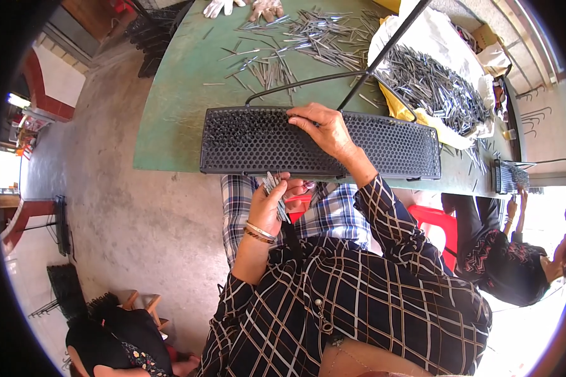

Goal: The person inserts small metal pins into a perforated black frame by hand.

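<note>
A long black perforated panel point(390, 151) rests across the near edge of the green table point(176, 119), joined to a frame of black metal rods point(383, 56). Dark pieces stand in many holes at its left part. My right hand point(327, 129) lies over the panel's top middle, thumb and fingertips pressed together at its surface; whatever they may pinch is too small to make out. Just below the panel's front edge, my left hand point(267, 204) is closed around a bundle of thin metal pins point(274, 188).
Loose metal pins point(321, 41) lie scattered over the table. A white and yellow sack point(431, 81) full of pins is at the right. Gloves point(267, 9) lie at the far edge. Another person point(509, 264) works at the right; one more point(119, 339) is at lower left.
</note>
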`<state>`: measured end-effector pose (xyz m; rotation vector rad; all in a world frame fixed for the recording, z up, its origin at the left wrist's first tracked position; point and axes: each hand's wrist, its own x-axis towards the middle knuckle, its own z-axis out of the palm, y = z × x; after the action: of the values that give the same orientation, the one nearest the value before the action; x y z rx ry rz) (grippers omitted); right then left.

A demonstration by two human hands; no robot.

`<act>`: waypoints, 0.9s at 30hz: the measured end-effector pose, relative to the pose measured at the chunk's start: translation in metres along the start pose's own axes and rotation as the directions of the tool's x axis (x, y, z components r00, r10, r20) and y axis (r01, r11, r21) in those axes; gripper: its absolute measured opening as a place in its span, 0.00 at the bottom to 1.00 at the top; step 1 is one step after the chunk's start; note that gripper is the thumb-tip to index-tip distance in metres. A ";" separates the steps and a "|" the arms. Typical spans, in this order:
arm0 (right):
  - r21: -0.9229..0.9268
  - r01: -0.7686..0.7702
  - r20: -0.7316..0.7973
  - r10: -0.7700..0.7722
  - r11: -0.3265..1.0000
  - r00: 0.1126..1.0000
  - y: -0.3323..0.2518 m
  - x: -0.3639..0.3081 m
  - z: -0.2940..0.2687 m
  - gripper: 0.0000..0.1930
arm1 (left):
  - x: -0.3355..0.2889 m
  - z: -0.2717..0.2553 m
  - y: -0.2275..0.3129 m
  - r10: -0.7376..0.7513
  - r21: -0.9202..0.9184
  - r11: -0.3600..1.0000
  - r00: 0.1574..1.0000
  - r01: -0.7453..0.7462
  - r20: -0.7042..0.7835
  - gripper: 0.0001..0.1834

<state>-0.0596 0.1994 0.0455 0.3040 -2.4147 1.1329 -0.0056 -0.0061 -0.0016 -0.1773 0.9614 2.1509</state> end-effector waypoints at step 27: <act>0.143 -0.118 -0.002 0.120 0.983 0.993 0.003 -0.008 0.004 0.07 | -0.001 -0.003 -0.003 -0.015 -0.019 1.000 1.000 0.015 -0.014 0.11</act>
<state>-0.0555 0.1982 0.0368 0.2000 -2.3745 1.3602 -0.0030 -0.0077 -0.0052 -0.2084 0.9450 2.1485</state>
